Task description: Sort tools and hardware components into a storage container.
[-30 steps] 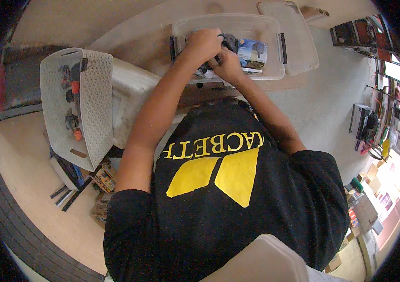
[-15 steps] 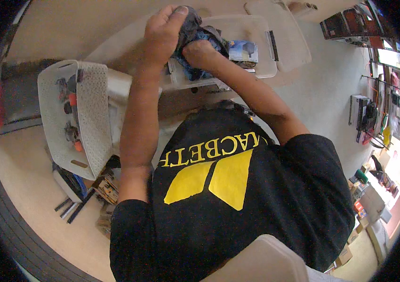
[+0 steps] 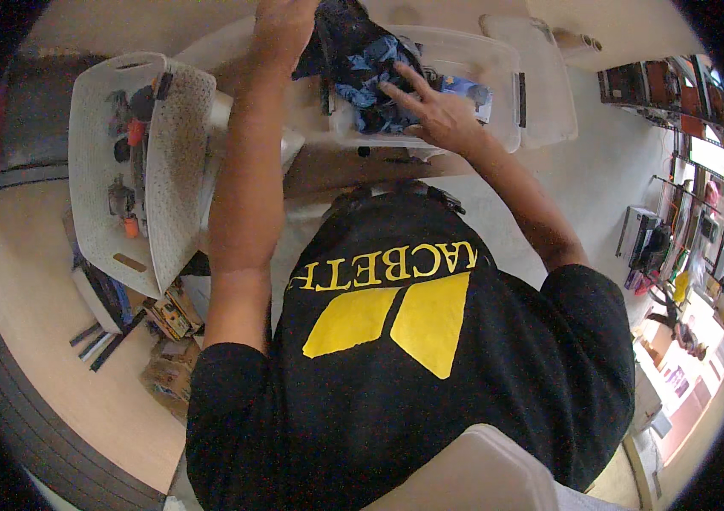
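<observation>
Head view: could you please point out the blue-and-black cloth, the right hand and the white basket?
Blue-and-black cloth [image 3: 364,92], head view: a blue patch near its middle.
Right hand [image 3: 450,122], head view: the back of the hand.
White basket [image 3: 178,170], head view: its textured right wall.

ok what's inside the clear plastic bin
In the clear plastic bin, a blue printed package shows toward the right. Black-and-blue fabric and the right hand cover much of the left and near side; anything beneath is hidden.
</observation>
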A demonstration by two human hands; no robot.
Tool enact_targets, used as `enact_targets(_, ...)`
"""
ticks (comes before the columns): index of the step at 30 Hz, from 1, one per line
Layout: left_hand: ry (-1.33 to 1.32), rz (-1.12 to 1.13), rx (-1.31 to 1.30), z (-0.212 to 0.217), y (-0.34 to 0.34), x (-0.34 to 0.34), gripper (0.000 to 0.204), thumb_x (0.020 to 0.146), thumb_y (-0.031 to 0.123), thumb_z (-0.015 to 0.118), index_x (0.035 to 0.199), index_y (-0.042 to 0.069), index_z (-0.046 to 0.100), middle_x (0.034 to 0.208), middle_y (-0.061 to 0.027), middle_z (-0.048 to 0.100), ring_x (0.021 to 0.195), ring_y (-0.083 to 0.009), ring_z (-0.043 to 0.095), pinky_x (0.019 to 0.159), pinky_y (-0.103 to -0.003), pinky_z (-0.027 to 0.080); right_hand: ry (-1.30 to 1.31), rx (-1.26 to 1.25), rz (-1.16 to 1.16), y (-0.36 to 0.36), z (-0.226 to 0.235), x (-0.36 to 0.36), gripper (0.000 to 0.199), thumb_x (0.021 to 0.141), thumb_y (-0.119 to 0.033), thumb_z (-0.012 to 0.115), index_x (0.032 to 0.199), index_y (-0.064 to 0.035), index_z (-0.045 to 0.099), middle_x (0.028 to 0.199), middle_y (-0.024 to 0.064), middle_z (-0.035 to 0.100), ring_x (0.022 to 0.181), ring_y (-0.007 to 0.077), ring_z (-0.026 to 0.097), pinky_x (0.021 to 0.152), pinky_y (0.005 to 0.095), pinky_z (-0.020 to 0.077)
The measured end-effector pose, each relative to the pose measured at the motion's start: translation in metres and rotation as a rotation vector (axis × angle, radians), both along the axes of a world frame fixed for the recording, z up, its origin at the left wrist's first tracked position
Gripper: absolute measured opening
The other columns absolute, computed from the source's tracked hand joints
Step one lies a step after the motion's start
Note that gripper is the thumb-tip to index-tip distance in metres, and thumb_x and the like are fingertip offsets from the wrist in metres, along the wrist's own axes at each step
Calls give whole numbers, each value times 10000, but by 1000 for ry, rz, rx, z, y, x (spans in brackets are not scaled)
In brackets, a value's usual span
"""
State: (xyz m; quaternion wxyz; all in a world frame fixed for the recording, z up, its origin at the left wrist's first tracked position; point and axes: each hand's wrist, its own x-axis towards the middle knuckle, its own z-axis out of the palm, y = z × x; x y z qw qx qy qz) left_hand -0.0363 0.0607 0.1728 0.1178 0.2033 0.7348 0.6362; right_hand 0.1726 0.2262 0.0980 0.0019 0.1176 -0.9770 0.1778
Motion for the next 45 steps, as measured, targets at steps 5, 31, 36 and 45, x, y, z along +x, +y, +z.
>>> enact_targets(5,63,-190,-185,32,18,28,304,923,266,516,991,-10,624,864,-75,636,844,-179,584,808,-309,448,35,16,-77,8,-56,-50,699,731,-156,693,1360,-203,392,1320,189,451,880,365,619,680,443,526)
enact_targets(31,1067,222,-1073,18,-75,14,352,898,247,575,1163,17,545,1179,-214,550,959,-404,590,841,-438,475,-14,-78,75,-70,-63,-227,239,767,-204,612,948,-51,640,868,186,653,797,353,636,703,426,515)
enact_targets(36,499,630,-587,-44,-87,-4,329,913,243,536,1094,-29,577,1011,-194,625,905,-291,618,795,-377,473,-10,-476,-2,-50,-64,-159,248,812,-236,626,1000,-76,642,953,139,659,859,353,632,725,439,516)
enact_targets(45,6,585,-508,-27,-74,-19,396,876,81,536,1268,72,482,1236,-251,501,1118,-397,523,908,-445,463,-496,14,-195,-45,-133,-49,516,762,-366,663,1168,-73,537,864,193,663,798,371,645,693,480,507)
